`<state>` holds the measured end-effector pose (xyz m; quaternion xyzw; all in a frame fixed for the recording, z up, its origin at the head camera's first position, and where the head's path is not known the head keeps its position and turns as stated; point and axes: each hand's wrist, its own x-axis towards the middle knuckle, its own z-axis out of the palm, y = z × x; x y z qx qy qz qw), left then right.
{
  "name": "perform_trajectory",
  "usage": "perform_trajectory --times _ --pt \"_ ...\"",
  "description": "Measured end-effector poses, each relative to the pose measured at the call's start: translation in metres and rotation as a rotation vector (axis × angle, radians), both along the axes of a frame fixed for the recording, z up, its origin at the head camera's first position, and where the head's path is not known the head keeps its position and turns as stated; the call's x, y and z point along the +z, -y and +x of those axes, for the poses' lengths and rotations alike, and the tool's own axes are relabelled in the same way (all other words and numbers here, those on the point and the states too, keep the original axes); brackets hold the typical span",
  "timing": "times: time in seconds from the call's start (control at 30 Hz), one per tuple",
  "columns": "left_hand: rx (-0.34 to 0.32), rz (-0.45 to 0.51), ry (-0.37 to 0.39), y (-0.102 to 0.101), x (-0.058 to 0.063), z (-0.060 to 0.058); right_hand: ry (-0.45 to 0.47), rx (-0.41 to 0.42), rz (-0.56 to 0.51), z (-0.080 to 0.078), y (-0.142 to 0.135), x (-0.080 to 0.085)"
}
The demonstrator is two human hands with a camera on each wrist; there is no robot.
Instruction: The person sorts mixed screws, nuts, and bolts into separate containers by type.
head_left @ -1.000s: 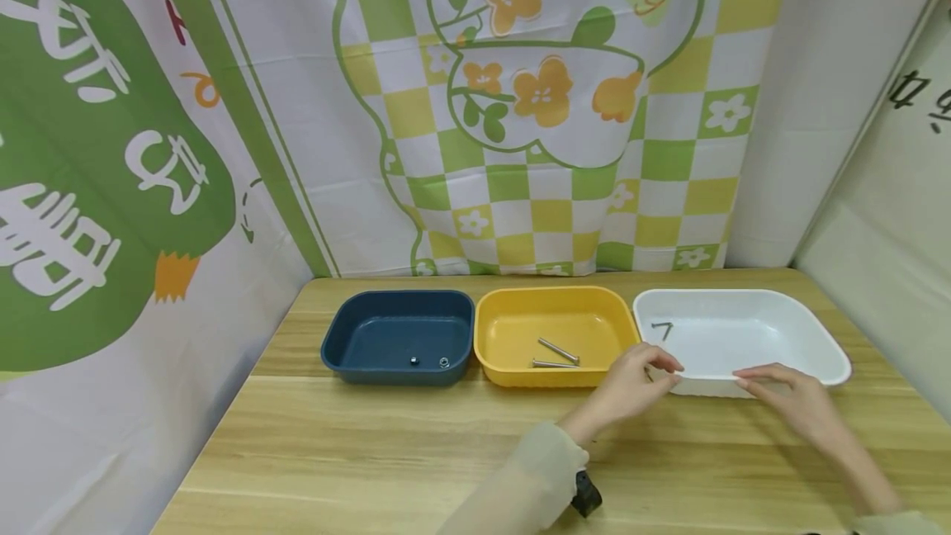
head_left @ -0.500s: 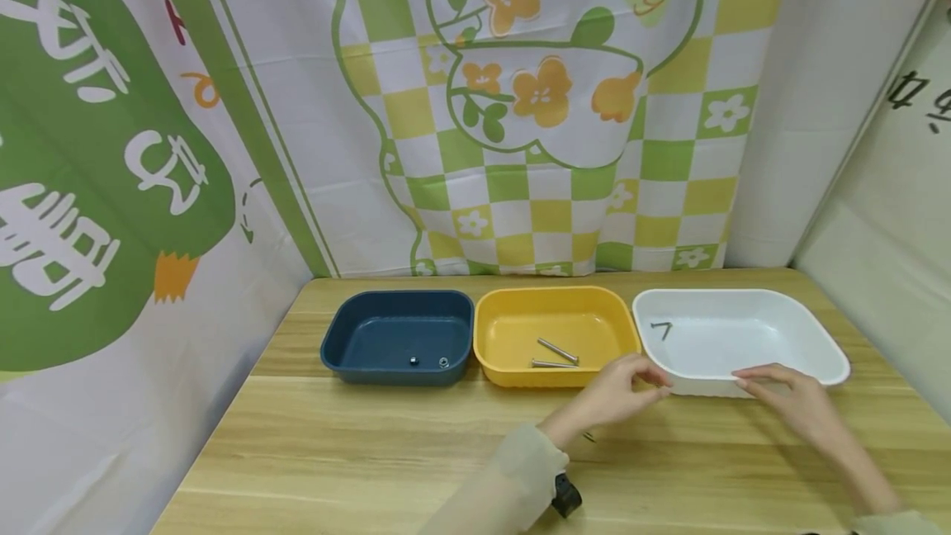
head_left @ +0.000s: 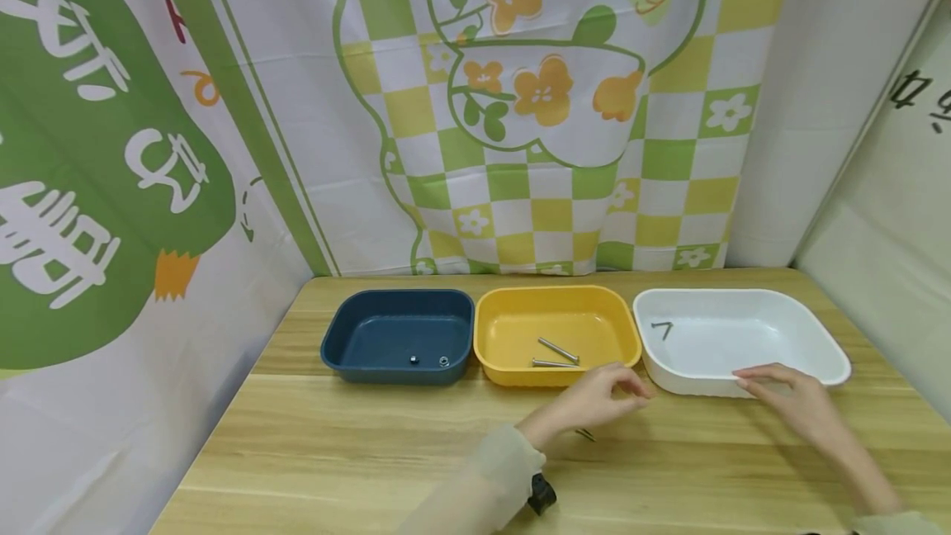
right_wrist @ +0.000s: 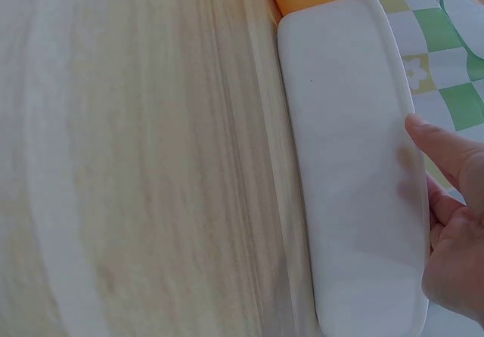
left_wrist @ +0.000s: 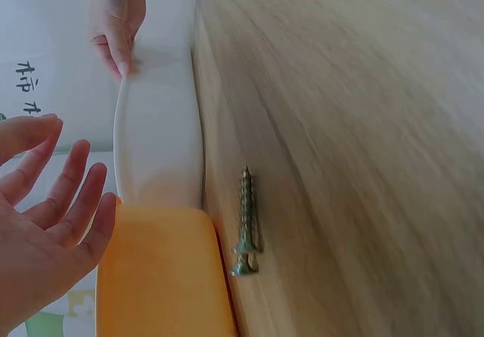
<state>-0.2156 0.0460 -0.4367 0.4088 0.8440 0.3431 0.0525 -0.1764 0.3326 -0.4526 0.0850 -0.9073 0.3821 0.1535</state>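
My left hand (head_left: pixel 594 399) hovers in front of the yellow tray (head_left: pixel 484 353), holding nothing. Its fingers (left_wrist: pixel 72 193) are loosely bent and spread in the left wrist view. Below it, two screws (left_wrist: pixel 246 224) lie side by side on the wooden table (head_left: pixel 357 452), partly covered by the hand in the head view. My right hand (head_left: pixel 795 403) pinches the front rim of the white tray (head_left: pixel 706 385), thumb outside and fingers over the inner side. In that tray's left part lie two small screws (head_left: pixel 664 329).
Inside the yellow tray are two long bolts (head_left: pixel 557 350). A dark blue tray (head_left: pixel 330 353) on the left contains two nuts (head_left: pixel 443 362). All three trays stand in a row near the back edge, before a patterned curtain (head_left: pixel 520 213).
My left hand has drawn away from the white tray's front rim, moving left and slightly nearer. The screws on the table have come into sight under it. My right hand stays on the rim.
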Motion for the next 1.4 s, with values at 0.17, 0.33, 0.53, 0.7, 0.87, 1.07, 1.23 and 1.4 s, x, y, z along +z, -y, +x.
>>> perform_trajectory --times 0.17,0.33,0.53,0.7,0.87,1.07,1.23,1.4 --pt "-0.006 -0.04 -0.018 0.009 -0.002 -0.001 -0.005 0.008 -0.001 0.0 0.0 -0.001" --pt "-0.038 -0.074 -0.058 0.016 -0.004 -0.002 -0.004 0.009 -0.005 0.0 0.0 -0.001" --pt "-0.08 -0.142 -0.106 0.027 -0.003 -0.003 -0.001 0.0 -0.007 0.0 0.0 -0.002" --pt "-0.099 -0.181 -0.101 0.036 -0.004 -0.004 -0.002 0.001 -0.01 0.0 0.0 -0.002" --pt "-0.098 -0.22 -0.068 0.043 -0.007 -0.005 0.008 0.0 -0.003 0.001 0.0 -0.002" --pt "-0.102 -0.264 -0.057 0.05 -0.011 -0.007 0.005 0.003 -0.006 0.0 -0.001 -0.002" --pt "-0.104 -0.306 -0.058 0.055 -0.013 -0.009 0.017 -0.007 0.003 -0.001 -0.001 -0.002" --pt "-0.109 -0.327 -0.055 0.058 -0.015 -0.01 0.018 -0.007 0.01 -0.001 -0.001 -0.002"
